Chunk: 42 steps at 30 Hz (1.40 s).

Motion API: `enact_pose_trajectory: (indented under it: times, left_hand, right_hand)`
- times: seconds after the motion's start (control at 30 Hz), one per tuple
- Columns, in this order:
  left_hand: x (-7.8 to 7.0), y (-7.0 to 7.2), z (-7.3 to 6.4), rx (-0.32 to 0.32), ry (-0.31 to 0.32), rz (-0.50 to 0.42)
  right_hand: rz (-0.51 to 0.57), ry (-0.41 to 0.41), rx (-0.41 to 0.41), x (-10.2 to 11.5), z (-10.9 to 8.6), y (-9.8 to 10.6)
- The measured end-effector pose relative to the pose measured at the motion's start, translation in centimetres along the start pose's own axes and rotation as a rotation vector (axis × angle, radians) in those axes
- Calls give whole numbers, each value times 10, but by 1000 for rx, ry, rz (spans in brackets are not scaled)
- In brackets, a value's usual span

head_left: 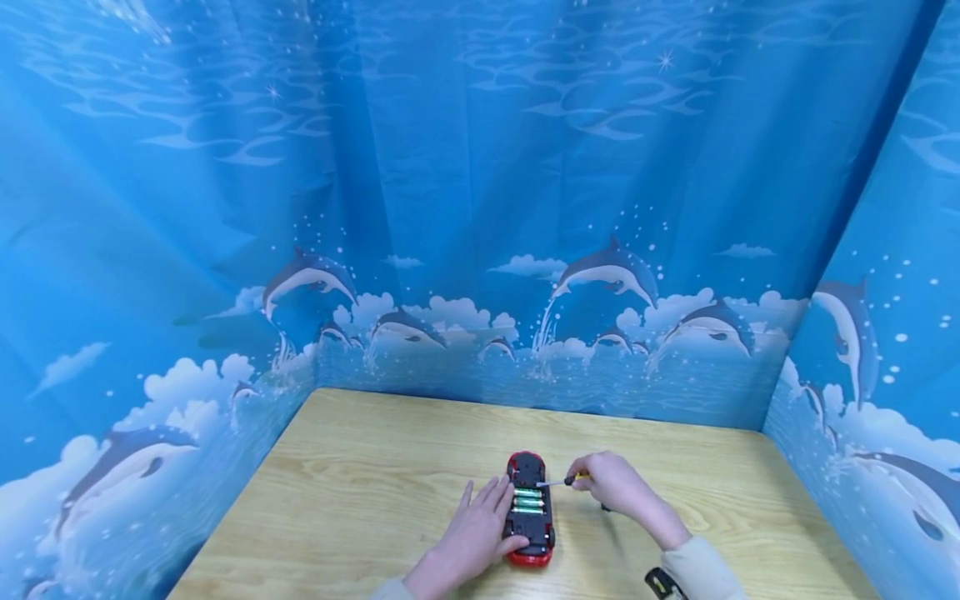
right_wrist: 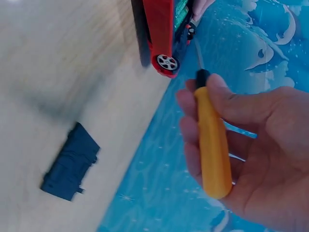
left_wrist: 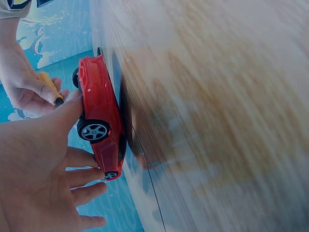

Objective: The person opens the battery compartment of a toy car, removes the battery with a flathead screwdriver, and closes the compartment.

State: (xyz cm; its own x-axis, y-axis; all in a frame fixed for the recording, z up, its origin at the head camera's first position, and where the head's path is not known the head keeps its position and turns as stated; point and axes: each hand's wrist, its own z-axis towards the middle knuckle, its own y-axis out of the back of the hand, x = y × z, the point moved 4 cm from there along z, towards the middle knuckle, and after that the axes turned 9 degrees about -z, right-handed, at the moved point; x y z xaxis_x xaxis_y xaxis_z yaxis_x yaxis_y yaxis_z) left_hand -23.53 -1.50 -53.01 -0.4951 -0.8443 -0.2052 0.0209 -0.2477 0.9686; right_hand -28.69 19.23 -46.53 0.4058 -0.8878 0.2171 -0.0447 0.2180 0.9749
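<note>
A red toy car (head_left: 531,528) lies upside down on the table, its black underside facing up. Several green batteries (head_left: 528,502) sit side by side in its uncovered battery compartment. My left hand (head_left: 474,533) rests on the car from the left, fingers mostly straight, thumb across the lower end. My right hand (head_left: 617,485) grips a yellow-handled screwdriver (right_wrist: 212,140). Its shaft reaches across to the car's right edge near the compartment's far end; whether the tip touches is too small to tell. A black battery cover (right_wrist: 71,162) lies on the table, mostly hidden under my right hand in the head view.
The wooden table (head_left: 375,467) is bordered by blue dolphin-print curtains (head_left: 480,208) at the back and both sides. A dark band with a device (head_left: 663,582) is on the right wrist.
</note>
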Motion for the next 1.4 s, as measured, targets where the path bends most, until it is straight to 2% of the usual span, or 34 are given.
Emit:
enact_pose_trajectory:
  times: [0.1,0.37,0.67,0.87,1.0,1.17,1.27,1.4]
  left_hand:
    - [0,1,0,4,3,0]
    - [0,0,0,33,19,-22]
    - [1,-1,1,41,27,-43]
    - [1,-1,0,22,5,-30]
    - [1,-2,0,21,5,-27]
    - [1,-1,0,26,10,-37]
    - [1,0,0,22,11,-42]
    - [1,0,0,12,4,-40]
  right_hand:
    - [-75,-6,-10,6,-1,4]
    - [-161,-43,-2,15,2,12]
    - [-264,40,-8,28,11,13]
    - [-400,73,-63,44,14,16]
    - [-509,93,-95,57,16,16]
    - [-597,123,-141,69,19,17]
    - [-613,132,-141,70,20,17]
    - [-554,97,-72,62,23,14]
